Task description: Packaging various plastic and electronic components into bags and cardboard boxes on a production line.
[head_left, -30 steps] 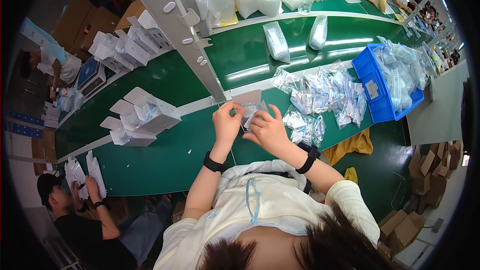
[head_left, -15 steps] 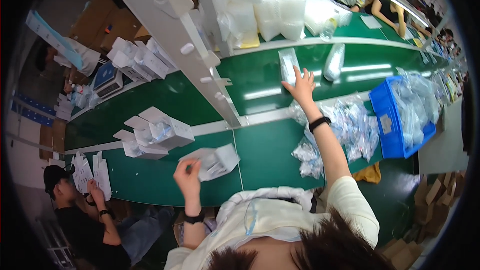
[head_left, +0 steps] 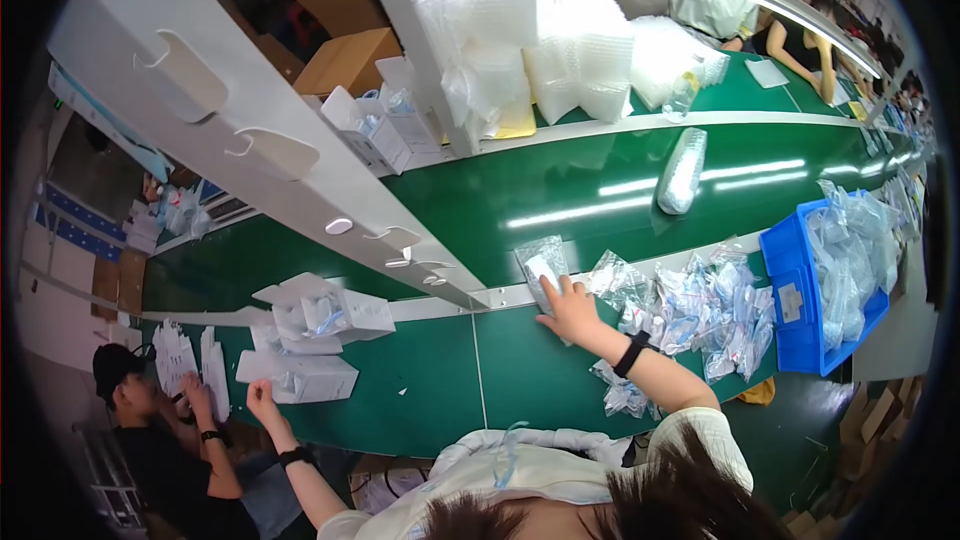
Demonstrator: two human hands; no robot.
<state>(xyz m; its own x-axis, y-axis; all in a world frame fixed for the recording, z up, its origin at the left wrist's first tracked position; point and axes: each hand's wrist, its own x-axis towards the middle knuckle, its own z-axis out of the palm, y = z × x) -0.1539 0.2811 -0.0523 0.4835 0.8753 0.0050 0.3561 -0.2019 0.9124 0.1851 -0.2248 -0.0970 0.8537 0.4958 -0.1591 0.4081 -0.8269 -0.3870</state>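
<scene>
Just right of the hooked post (head_left: 310, 180), by its foot: a bubble-wrapped pack (head_left: 540, 262) lying across the pale rail (head_left: 430, 310), far end over the green belt (head_left: 600, 160), near part under the right hand (head_left: 572, 312). Thumb and fingers apart there, at the wrap; impossible to tell whether clamped on it or merely resting.

Well left of the post's foot and nearer the body: the left hand (head_left: 262, 402), with fingers curled in close together, at the left end of an open white box (head_left: 315, 380). Impossible to tell whether pinching its edge or only beside it. Black bands round both wrists.

Behind that box, also left of the post's foot: more open boxes (head_left: 362, 315), with clear-bagged contents showing. Farther left of the post: white cards (head_left: 178, 360) on the green table (head_left: 420, 370), in front of a co-worker (head_left: 165, 460) in black top and cap, both hands at the cards.

Right of the post, past the right hand: a loose heap of small clear bags (head_left: 690, 315), then a blue bin (head_left: 785, 252) piled with more bags. Beyond the heap, also right of the post: a second wrapped pack (head_left: 683, 172) on the belt. Farther back: tall piles of bubble wrap (head_left: 575, 40) and a clear jar (head_left: 680, 95).
</scene>
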